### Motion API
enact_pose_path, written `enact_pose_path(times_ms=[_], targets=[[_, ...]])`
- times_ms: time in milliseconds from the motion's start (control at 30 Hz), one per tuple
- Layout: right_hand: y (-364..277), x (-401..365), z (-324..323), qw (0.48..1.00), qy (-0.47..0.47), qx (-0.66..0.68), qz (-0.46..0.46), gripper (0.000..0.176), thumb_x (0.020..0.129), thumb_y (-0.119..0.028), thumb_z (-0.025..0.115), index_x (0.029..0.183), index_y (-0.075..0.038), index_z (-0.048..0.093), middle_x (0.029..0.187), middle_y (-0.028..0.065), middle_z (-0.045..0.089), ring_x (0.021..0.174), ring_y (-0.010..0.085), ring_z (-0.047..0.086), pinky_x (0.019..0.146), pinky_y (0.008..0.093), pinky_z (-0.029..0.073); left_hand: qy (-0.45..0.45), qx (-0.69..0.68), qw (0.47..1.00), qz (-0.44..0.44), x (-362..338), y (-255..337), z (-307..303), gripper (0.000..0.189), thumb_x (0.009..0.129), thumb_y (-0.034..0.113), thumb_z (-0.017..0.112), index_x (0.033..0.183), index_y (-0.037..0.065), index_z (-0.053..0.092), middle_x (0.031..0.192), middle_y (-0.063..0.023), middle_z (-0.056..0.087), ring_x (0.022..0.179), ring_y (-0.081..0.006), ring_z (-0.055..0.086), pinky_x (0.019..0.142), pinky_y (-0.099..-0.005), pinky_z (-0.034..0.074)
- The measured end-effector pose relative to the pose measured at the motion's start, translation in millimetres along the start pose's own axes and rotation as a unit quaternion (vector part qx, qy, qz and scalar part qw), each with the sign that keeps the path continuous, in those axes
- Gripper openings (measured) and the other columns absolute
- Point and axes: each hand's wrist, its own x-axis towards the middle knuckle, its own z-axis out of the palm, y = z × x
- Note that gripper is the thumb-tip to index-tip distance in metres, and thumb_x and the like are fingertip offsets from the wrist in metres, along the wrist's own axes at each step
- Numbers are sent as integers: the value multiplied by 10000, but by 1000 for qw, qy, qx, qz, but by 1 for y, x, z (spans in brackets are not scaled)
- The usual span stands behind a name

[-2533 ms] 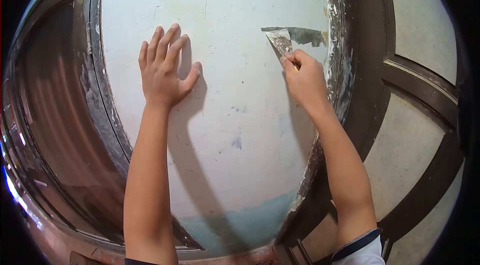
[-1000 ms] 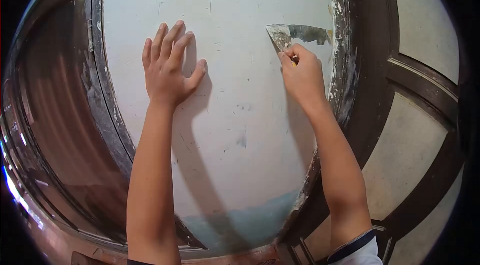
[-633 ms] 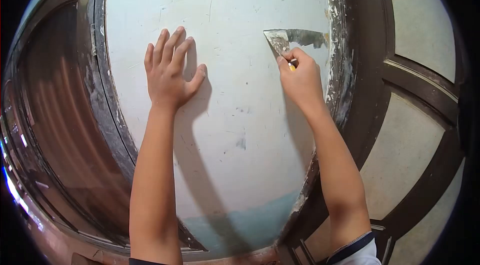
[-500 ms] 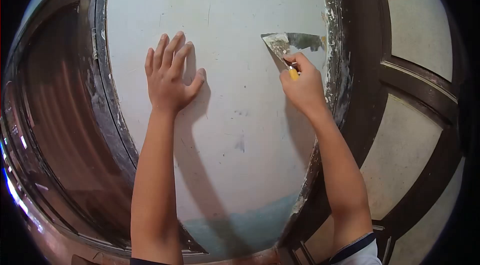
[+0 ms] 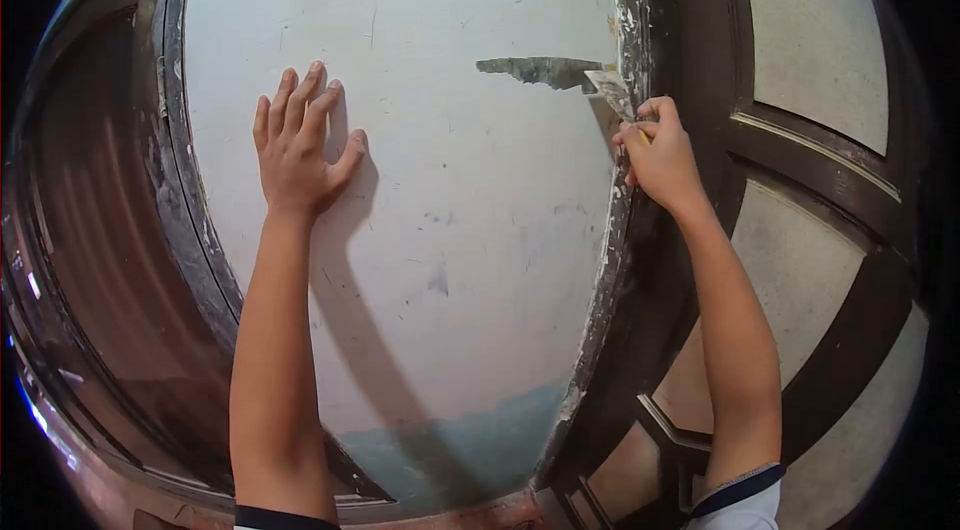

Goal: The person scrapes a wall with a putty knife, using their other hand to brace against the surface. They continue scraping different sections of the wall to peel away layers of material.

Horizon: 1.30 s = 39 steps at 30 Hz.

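Observation:
My right hand (image 5: 664,158) grips a putty knife (image 5: 613,95) by its yellow handle, fingers wrapped round it. Whitish residue coats the blade, which is turned steeply and reaches up to the right end of a ragged dark grey-green patch (image 5: 540,70) on the pale wall (image 5: 470,170). The patch's lower border is jagged. Over to the left, my left hand (image 5: 302,145) rests on the wall with its fingers spread and thumb out, holding nothing.
A chipped, paint-spotted dark frame (image 5: 628,20) borders the wall on the right, beside a dark panelled door (image 5: 745,135). Another worn dark frame (image 5: 178,130) stands on the left, next to brown panelling (image 5: 90,200). Low on the wall runs a blue-green band (image 5: 450,440).
The putty knife has moved right, from the patch's left end to the frame's edge, and its blade has turned. More of the dark patch shows. My left hand stays on the wall.

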Motion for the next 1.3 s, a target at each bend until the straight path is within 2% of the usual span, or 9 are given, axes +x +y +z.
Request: enact_pose_path(times_ms=[133,233,333,367,433,633,833,1033,1300], targets=[[0,-4,23,997,1,77,22,255,1008,-155,626,1053,-28,409,831,140,733,498,189,642,464,365,514,18,22,999,-20,4,41,-4,340,847,296,757,1173,202,729,1383,-28,613,1338,-244,532,1084,-590,276],[2,-3,55,981,-24,194,-8,282,1025,-145,610,1062,-37,352,842,150,729,485,176,613,440,354,497,-17,-178,983,32,12,102,-2,254,902,183,745,1144,110,731,1082,-66,638,966,-251,625,871,-403,455],[-25,-13,81,922,-133,363,16,282,1066,-139,565,1065,-37,302,874,158,707,473,165,582,411,319,478,-213,-423,853,-221,25,162,1,584,1072,461,563,1356,-45,626,1157,-230,662,1134,-364,650,1036,-445,484],[-34,-18,91,914,-149,377,17,255,1089,-145,535,1064,-30,308,848,149,669,526,160,608,409,303,482,-141,-458,859,-179,20,166,28,569,1113,464,506,1283,-56,663,1001,-84,659,804,-171,590,723,-329,514],[-43,-23,108,888,-219,404,13,238,1090,-138,534,1064,-31,322,851,139,643,582,154,624,427,307,489,-287,-596,647,-378,40,179,-16,512,1121,430,510,1221,-34,701,900,-46,647,731,-124,556,665,-293,475],[-56,-36,146,840,-346,415,-48,222,1081,-124,555,1096,-26,356,950,135,646,774,158,666,652,325,561,-151,-588,631,-483,5,155,-32,426,1123,389,536,1127,11,734,854,-17,637,715,-98,543,631,-273,443],[-70,-35,130,882,-395,163,-200,252,1000,-248,681,1061,-31,567,1040,161,692,968,353,708,848,490,550,-108,-531,705,-457,-21,92,-65,474,1151,426,447,1254,-11,597,893,-86,677,782,-194,717,740,-342,612],[-82,8,139,917,-113,-94,-370,367,928,-204,702,1249,-70,586,1407,133,543,1303,310,528,1030,479,464,-153,-144,903,-375,-43,45,-107,581,1105,132,402,1624,-36,203,1085,-294,670,981,-469,669,947,-507,502],[-122,46,180,891,13,-240,-386,606,1050,-434,537,1584,-160,452,1718,50,312,1599,291,228,1281,558,231,-198,100,945,-239,-71,-6,-126,678,994,77,555,1642,106,358,1210,-136,616,945,-427,685,809,-524,566]])
